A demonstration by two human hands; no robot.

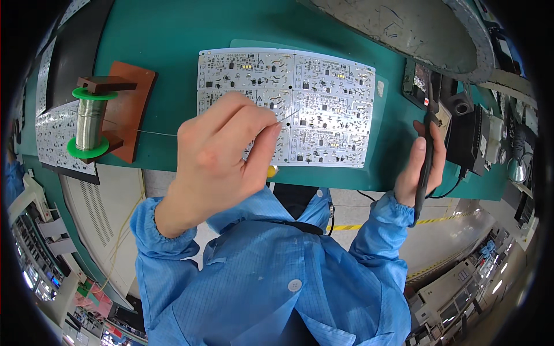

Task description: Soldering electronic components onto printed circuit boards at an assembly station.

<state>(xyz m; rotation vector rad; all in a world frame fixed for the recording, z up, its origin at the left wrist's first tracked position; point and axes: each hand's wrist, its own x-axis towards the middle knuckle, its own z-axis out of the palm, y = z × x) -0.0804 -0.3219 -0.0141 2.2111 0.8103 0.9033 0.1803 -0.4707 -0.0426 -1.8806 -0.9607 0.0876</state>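
My left hand (216, 153) is over the left half of a white panel of printed circuit boards (332, 106). Its thumb and forefinger pinch a thin solder wire (157, 134), whose free end sticks out past the fingertips above the board. On the left, the wire runs back to a solder spool (89, 124) with green flanges on a brown holder (124, 135). To the right of the panel, my right hand (407, 179) is closed around a dark soldering iron (425, 167). The iron points away from me, its far end beside the small sponge tray (416, 81).
A green mat (167, 34) covers the bench. A black soldering station (466, 138) stands at the right, with a large grey fume hood (415, 34) at the far right. More circuit boards (57, 138) lie at the left beside a black sheet (78, 57).
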